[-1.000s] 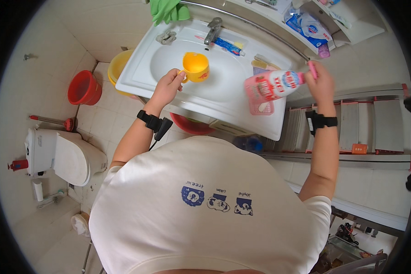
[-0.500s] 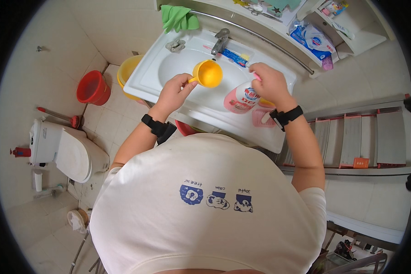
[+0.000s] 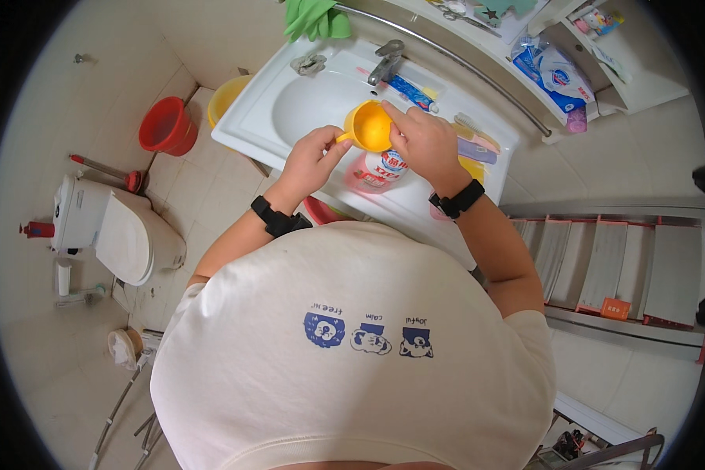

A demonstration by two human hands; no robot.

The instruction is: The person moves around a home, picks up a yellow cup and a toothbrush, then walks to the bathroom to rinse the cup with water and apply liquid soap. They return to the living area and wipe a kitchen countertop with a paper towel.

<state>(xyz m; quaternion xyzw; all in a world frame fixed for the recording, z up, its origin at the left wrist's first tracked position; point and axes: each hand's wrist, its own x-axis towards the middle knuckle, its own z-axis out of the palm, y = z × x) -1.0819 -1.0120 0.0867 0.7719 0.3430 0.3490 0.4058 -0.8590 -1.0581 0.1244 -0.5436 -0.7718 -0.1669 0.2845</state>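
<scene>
My left hand (image 3: 312,164) is closed on the handle of a small yellow cup (image 3: 370,127), its mouth turned toward me above the sink. Fingers of my right hand (image 3: 429,147) are wrapped round the top of a spray bottle (image 3: 374,172), pink below with a white and red label. That hand hides the spray head, and one finger reaches the cup's right rim. Partly behind the cup and hand, the bottle sits above the near side of the white sink (image 3: 290,117); whether it rests there I cannot tell.
Behind the cup stand a faucet (image 3: 388,63) and a blue toothpaste tube (image 3: 413,92). Brushes (image 3: 478,131) lie at the sink's right end. A green cloth (image 3: 315,19) hangs at the back. On the left are a red bucket (image 3: 167,127) and a toilet (image 3: 133,235); a ladder (image 3: 552,251) is at the right.
My right hand has moved left with the spray bottle, up against the cup. The cup has shifted slightly right in the picture. The brushes on the right have come into view.
</scene>
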